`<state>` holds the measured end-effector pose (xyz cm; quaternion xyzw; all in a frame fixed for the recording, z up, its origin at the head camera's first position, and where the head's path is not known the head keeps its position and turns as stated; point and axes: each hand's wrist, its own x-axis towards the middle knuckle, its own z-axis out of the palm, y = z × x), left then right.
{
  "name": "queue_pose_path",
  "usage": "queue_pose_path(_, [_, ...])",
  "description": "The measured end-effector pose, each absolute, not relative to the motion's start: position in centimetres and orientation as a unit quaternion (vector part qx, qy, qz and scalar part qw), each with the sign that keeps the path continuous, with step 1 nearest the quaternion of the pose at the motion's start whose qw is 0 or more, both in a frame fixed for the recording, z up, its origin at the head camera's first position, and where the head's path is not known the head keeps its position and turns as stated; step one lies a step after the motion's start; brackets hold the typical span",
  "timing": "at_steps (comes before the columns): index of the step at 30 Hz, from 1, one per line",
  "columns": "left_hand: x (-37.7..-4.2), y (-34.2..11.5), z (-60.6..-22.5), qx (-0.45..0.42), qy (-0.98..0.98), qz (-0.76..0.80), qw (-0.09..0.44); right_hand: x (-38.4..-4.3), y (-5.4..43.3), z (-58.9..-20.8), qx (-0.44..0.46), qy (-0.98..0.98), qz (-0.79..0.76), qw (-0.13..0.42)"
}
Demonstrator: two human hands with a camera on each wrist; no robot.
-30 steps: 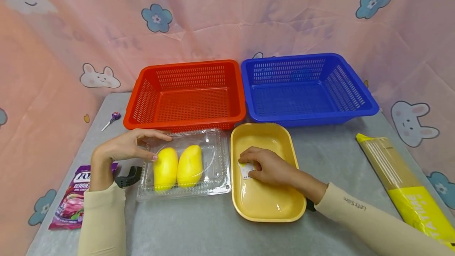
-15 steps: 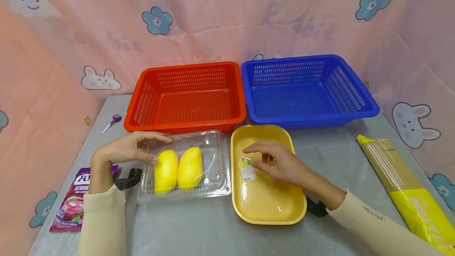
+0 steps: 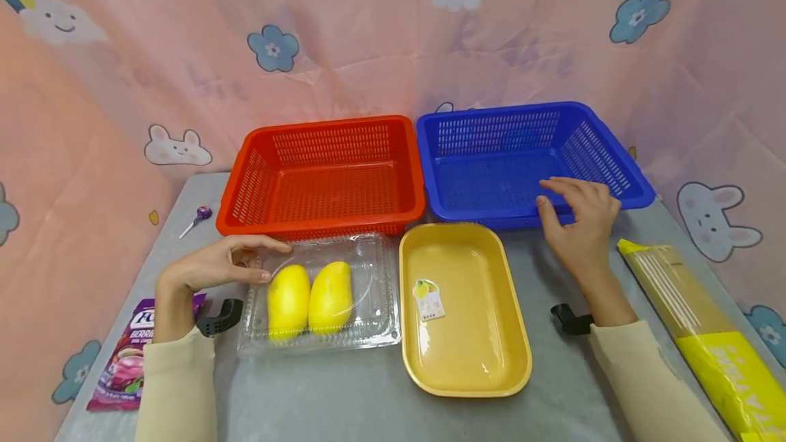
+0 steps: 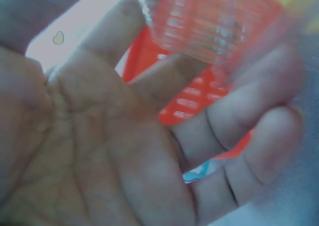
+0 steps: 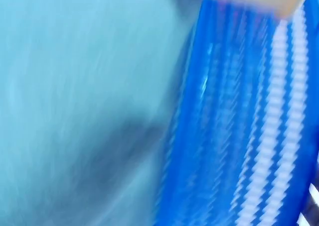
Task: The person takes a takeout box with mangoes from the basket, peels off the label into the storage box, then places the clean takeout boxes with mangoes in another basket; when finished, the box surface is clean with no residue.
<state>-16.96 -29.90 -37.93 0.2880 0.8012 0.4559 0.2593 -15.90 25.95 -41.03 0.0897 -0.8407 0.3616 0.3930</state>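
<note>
My left hand [image 3: 215,266] reaches over the left side of a clear plastic clamshell box [image 3: 376,305], its fingers and thumb spread at the lid. Two yellow mangoes [image 3: 288,302] show through the plastic. In the left wrist view the fingers [image 4: 224,121] are mostly straight, with the box's ridged clear edge [image 4: 199,22] beyond them. My right hand [image 3: 580,224], loosely bent and holding nothing, overlaps the front right rim of the blue basket [image 3: 491,215]. A yellow tray [image 3: 473,353] stands between my hands. Inside it lies a small white card or sticker with yellow fruit printed on it [image 3: 428,299].
A red basket [image 3: 319,217] stands behind the clamshell, beside the blue one. On the left are a lollipop [image 3: 199,217] and a purple candy bag [image 3: 125,367]. A long pasta packet [image 3: 706,333] lies along the right. Patterned pink cloth [image 3: 381,39] hangs behind.
My right hand has let go of the card in the yellow tray and moved right and away from me to the blue basket's front rim. My left hand stays at the clamshell.
</note>
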Motion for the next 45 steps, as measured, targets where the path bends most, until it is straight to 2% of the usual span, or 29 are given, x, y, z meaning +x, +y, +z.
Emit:
queue_pose_path(4, [-17.0,-30.1,-38.4,0.309,0.777,0.478,0.270,-16.8,28.2,-42.2,0.021,-0.847,0.347,0.401])
queue_pose_path(9, [-16.8,-30.1,-37.8,0.361,0.756,0.483,0.255,-17.2,29.5,-42.9,-0.005,-0.843,0.336,0.420])
queue_pose_path(14, [-16.0,-30.0,-36.2,0.371,0.773,0.469,0.212,-17.3,29.9,-43.5,-0.002,-0.833,0.340,0.436])
queue_pose_path(21, [-14.1,-30.3,-33.9,0.384,0.766,0.500,0.121,-17.3,30.3,-43.8,0.008,-0.822,0.344,0.455])
queue_pose_path(28, [-13.5,-29.0,-31.7,0.332,0.776,0.533,0.062,-17.4,30.2,-43.8,0.011,-0.817,0.342,0.464])
queue_pose_path(32, [-14.7,-26.5,-30.5,0.317,0.766,0.558,0.033,-17.4,30.2,-43.9,0.012,-0.816,0.340,0.467])
queue_pose_path(37, [-17.8,-22.1,-29.8,0.326,0.732,0.598,-0.010,-17.3,30.3,-43.9,0.009,-0.819,0.337,0.464])
queue_pose_path(45, [-23.8,-12.8,-30.0,0.314,0.688,0.654,-0.019,-17.1,30.2,-43.8,-0.003,-0.831,0.331,0.447])
